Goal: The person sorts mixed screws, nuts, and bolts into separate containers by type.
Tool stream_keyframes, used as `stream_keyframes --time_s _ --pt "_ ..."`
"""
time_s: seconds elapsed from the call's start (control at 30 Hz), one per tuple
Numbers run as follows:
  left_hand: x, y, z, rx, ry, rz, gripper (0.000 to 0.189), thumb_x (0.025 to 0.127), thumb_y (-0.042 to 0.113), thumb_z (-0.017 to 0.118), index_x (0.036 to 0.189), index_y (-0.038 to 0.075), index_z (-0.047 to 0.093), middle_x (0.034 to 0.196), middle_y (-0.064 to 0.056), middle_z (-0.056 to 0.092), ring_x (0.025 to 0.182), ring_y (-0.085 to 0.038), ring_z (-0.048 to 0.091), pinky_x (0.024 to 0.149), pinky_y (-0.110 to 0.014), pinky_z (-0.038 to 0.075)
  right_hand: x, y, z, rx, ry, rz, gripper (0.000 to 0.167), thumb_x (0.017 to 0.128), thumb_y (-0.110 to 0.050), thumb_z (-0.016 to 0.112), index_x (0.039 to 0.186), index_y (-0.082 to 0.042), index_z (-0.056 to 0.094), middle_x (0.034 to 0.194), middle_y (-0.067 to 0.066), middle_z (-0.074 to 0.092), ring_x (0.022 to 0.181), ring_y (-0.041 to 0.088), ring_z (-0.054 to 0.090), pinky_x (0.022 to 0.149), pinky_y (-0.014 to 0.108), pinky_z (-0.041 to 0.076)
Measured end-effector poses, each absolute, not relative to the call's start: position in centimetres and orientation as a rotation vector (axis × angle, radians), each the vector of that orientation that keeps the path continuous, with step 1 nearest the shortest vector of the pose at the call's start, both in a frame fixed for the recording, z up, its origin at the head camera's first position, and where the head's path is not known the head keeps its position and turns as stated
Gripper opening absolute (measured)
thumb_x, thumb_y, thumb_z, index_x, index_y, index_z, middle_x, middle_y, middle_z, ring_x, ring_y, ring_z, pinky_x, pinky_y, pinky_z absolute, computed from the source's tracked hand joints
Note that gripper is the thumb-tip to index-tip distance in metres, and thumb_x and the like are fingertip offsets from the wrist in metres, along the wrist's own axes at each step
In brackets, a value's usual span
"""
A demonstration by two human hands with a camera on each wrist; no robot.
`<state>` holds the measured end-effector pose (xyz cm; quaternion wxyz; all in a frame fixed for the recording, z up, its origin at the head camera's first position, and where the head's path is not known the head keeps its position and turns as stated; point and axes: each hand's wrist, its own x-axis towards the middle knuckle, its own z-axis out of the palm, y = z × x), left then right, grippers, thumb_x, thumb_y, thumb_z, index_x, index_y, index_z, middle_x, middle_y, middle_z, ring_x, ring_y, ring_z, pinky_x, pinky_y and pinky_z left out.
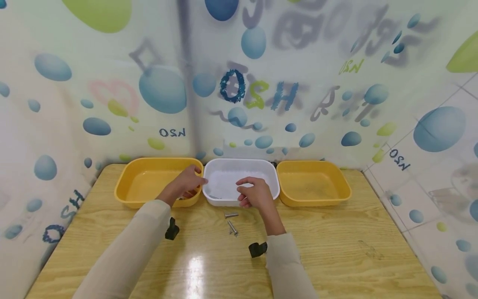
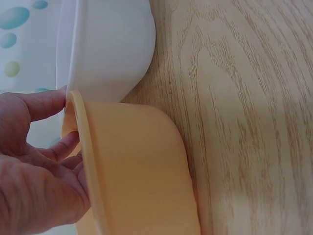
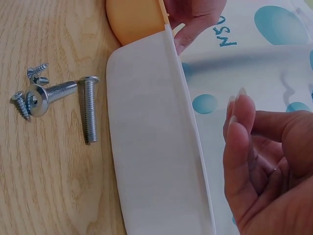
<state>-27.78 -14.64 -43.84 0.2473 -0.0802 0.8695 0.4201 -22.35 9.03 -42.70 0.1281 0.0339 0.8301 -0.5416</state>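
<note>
My left hand [image 1: 186,180] reaches over the right end of the left yellow bin [image 1: 140,182]. In the left wrist view its thumb touches the rims where the yellow bin and white bin [image 2: 112,44] meet. Its other fingers dip inside the yellow wall, partly hidden; I see nothing held. Above the right part of the white bin hovers my right hand [image 1: 257,193], fingers loosely bent, nothing visible between them. On the table before the white bin lie two long bolts [image 3: 89,110] and several small screws [image 3: 20,105].
A second yellow bin [image 1: 313,182] stands right of the white one, all three in a row along the back of the wooden table [image 1: 328,249]. A thin metallic piece [image 1: 213,197] lies in the white bin. Behind hangs a patterned curtain [image 1: 317,83].
</note>
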Motion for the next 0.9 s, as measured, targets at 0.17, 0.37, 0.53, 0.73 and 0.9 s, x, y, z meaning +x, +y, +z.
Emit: stream_keyframes --time_s 0.17,0.37,0.53,0.73,0.9 --pt "-27.7 -14.5 -43.8 -0.214 2.371 1.144 0.056 0.095 0.030 0.062 0.137 0.009 0.032 0.118 -0.015 0.050 0.099 -0.031 0.056 0.078 -0.037 0.053 -22.3 9.2 -43.1 0.096 2.411 -1.588 0.021 0.092 -0.013 0.065 0.111 -0.005 0.069 0.063 0.008 0.064 0.045 0.014 0.060 0.050 0.031 0.056" --pt "-27.6 -14.4 -43.6 -0.233 2.346 1.153 0.056 0.095 0.028 0.062 0.137 0.009 0.031 0.119 -0.015 0.048 0.100 -0.032 0.055 0.081 -0.039 0.053 -22.0 9.3 -43.5 0.107 2.385 -1.593 0.017 0.091 -0.013 0.066 0.107 -0.008 0.070 0.063 0.007 0.065 0.046 0.013 0.060 0.055 0.038 0.058" --pt "-27.6 -14.5 -43.5 -0.230 2.337 1.164 0.057 0.095 0.028 0.061 0.139 0.009 0.030 0.121 -0.015 0.047 0.102 -0.033 0.055 0.083 -0.041 0.052 -21.6 9.4 -43.6 0.097 2.383 -1.600 0.016 0.091 -0.013 0.066 0.106 -0.008 0.070 0.062 0.007 0.065 0.045 0.013 0.060 0.051 0.033 0.057" --pt "-27.7 -14.6 -43.5 -0.203 2.352 1.155 0.058 0.096 0.029 0.060 0.140 0.007 0.028 0.122 -0.016 0.047 0.102 -0.033 0.055 0.081 -0.040 0.053 -21.3 9.5 -43.7 0.053 2.335 -1.599 0.018 0.092 -0.013 0.065 0.107 -0.006 0.070 0.063 0.007 0.064 0.045 0.014 0.060 0.052 0.034 0.057" --pt "-27.7 -14.6 -43.5 -0.204 2.355 1.150 0.059 0.096 0.028 0.060 0.140 0.007 0.027 0.123 -0.016 0.046 0.102 -0.033 0.054 0.083 -0.041 0.053 -20.8 9.7 -44.5 0.002 2.315 -1.573 0.017 0.092 -0.013 0.065 0.106 -0.006 0.070 0.063 0.007 0.063 0.046 0.014 0.060 0.053 0.035 0.057"
